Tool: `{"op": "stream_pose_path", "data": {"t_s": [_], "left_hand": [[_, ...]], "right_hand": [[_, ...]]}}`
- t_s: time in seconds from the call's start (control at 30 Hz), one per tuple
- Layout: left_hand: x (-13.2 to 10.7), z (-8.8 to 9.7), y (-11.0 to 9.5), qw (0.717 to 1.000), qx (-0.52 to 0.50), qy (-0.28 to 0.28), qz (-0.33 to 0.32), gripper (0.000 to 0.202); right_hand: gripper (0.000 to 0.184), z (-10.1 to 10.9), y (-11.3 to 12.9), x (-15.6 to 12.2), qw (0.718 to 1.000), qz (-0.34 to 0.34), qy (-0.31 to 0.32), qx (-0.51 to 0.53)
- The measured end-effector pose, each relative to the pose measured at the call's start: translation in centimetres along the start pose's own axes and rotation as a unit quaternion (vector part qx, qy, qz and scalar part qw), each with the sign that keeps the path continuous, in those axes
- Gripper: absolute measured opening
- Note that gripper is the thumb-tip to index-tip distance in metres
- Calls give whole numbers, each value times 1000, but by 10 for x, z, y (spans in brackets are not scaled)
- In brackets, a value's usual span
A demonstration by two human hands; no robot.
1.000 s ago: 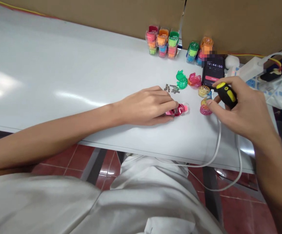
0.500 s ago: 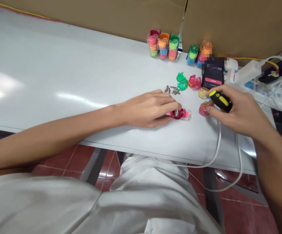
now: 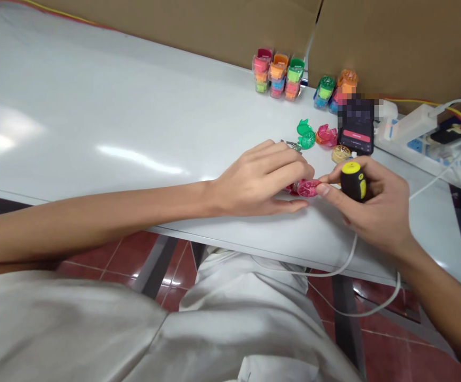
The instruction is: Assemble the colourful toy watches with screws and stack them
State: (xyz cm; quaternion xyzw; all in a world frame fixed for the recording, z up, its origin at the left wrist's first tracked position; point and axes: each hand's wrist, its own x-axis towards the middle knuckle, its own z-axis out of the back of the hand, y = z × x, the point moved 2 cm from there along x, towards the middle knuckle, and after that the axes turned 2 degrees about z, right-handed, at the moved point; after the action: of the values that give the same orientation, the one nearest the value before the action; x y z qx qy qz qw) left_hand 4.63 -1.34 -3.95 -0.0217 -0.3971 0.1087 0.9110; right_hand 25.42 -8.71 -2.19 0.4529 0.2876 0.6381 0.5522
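Under the curled fingers of my left hand [image 3: 268,178] lies a pink pencil sharpener [image 3: 292,188], mostly hidden; its thumb stretches along the near side. My right hand [image 3: 377,207] keeps a short black-and-yellow screwdriver [image 3: 353,181] in its palm, the shaft not visible. Its thumb and forefinger pinch a round translucent pink lid [image 3: 308,188] with a citrus-slice pattern, held right against the sharpener. Small metal blades [image 3: 293,145] lie just beyond my left hand, partly covered by it. Green lids [image 3: 305,135], pink lids [image 3: 326,136] and a yellow lid [image 3: 340,154] rest behind my hands.
Stacks of coloured sharpeners [image 3: 278,74] stand at the back by the cardboard wall, with more stacks [image 3: 324,91] farther right. A phone [image 3: 356,127] leans beside a white power strip [image 3: 425,148]. A white cable [image 3: 349,260] loops over the table's front edge.
My right hand has brought the pink lid leftward from the table to the sharpener, the screwdriver still in its palm. My left thumb has straightened. The view has shifted slightly.
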Motion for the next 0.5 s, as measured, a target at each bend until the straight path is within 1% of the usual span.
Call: {"op": "stream_pose_path", "data": {"t_s": [0.07, 0.13, 0.2, 0.27, 0.4, 0.5], "left_hand": [[0, 0, -1, 1000, 17, -8, -11, 26], [1, 1, -2, 1000, 14, -5, -2, 22], [2, 2, -3, 999, -17, 5, 28, 20], [3, 4, -3, 995, -70, 15, 68, 21], [3, 5, -1, 976, -162, 26, 144, 23], [1, 3, 1, 970, -179, 40, 157, 29]], "right_hand": [[15, -2, 0, -1, 999, -22, 15, 20], [14, -1, 0, -1, 999, -29, 32, 20], [15, 0, 1, -1, 998, -34, 48, 8], [17, 2, 1, -1, 997, -40, 65, -1], [25, 2, 0, -1, 994, -53, 97, 21], [30, 2, -2, -1, 994, -54, 84, 37]]}}
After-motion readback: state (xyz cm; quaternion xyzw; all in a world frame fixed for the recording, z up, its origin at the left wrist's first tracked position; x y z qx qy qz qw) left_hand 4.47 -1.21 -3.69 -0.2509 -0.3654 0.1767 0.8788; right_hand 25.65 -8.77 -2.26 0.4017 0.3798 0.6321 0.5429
